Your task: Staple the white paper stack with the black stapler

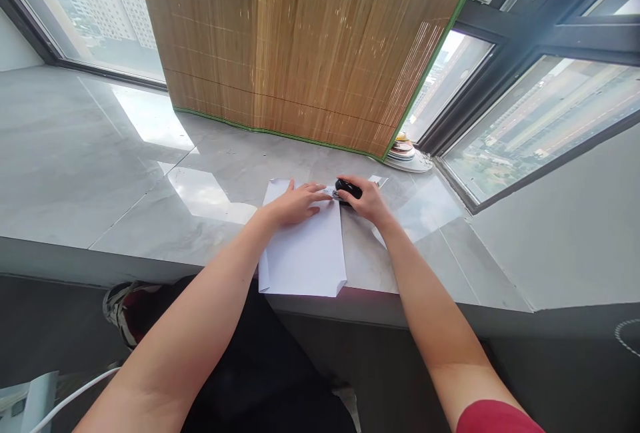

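Note:
A stack of white paper sheets [305, 253] lies on the grey marble ledge [100, 173], its near end hanging slightly over the front edge. My left hand [297, 203] presses flat on the upper part of the sheets, fingers pointing right. My right hand [367, 198] grips a small black stapler [349, 188] at the top right corner of the sheets, its metal jaw touching the paper edge. Another bit of white paper [376, 180] shows just beyond the right hand.
A bamboo blind [310, 53] hangs down to the ledge behind the paper. A stack of small plates or discs [406, 153] sits at the window corner on the right. Windows line the back. A shoe [120, 306] and a white cable [75, 396] lie below left.

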`<action>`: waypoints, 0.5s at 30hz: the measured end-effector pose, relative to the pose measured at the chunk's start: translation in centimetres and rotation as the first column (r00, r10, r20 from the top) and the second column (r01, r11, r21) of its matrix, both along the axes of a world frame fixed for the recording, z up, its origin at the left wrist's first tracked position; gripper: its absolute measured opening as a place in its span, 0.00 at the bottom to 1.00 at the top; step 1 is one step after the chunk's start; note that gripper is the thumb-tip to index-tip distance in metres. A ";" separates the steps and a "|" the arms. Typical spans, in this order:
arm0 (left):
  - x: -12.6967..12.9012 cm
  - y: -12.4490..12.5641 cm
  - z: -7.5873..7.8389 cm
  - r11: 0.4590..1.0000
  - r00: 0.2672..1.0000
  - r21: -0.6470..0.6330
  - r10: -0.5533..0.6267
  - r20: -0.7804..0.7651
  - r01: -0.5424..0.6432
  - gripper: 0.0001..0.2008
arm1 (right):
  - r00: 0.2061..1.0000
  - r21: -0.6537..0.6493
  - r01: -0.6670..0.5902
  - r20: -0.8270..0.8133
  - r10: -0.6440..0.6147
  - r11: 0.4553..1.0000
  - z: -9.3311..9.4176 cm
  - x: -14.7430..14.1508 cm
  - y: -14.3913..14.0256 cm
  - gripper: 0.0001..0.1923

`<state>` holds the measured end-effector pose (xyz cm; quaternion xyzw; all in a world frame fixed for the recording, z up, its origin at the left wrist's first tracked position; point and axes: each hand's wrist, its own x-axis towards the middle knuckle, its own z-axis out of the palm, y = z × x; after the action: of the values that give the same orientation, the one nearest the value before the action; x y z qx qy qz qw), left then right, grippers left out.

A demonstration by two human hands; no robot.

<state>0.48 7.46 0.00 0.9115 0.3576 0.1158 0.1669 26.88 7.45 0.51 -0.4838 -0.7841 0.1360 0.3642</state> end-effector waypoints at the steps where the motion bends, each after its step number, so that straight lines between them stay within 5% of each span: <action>1: 0.1 -0.1 0.0 1.000 1.000 -0.010 -0.006 -0.017 0.006 0.26 | 1.000 0.000 0.006 -0.014 -0.006 1.000 -0.1 -0.1 0.1 0.20; 15: 0.3 -0.6 0.0 0.999 1.000 -0.039 -0.009 0.000 0.009 0.24 | 0.999 0.032 0.042 0.004 -0.042 0.999 -0.7 -1.1 0.4 0.20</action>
<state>0.75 6.84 -0.03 0.9097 0.3557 0.1083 0.1851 25.74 7.86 -0.24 -0.4947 -0.7765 0.1146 0.3730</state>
